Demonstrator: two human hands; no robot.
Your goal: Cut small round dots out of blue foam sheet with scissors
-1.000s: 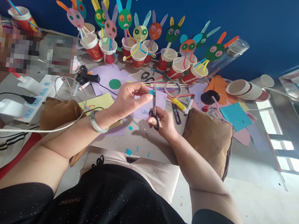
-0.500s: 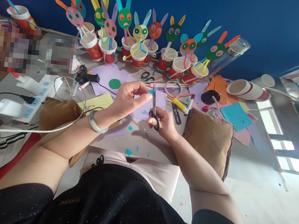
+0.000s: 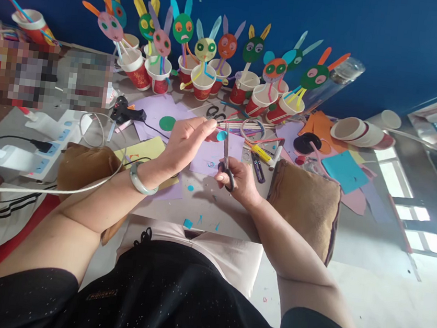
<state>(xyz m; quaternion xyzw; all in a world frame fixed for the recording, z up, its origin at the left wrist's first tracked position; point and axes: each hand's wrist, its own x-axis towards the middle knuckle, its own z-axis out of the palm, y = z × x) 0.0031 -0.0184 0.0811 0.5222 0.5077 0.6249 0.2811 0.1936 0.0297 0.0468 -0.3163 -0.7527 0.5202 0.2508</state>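
Observation:
A small round piece of blue paper shows at the fingertips of my left hand, whose thumb is lifted a little off it. My right hand has its fingers in the handles of a pair of scissors, blades pointing up and away from me. Those blades stand just right of the blue piece. Below them a lilac paper sheet lies on the table. A second blue paper dot and a few blue scraps are near the table's front edge.
Red-and-white paper cups holding paper rabbit figures line the back. A glue gun and a power strip with cables lie left. A utility knife, a yellow glue tube and a brown cushion are right.
My left thumb has risen off the blue paper piece and moved left, so more of the piece shows. The right hand and the scissors have hardly moved.

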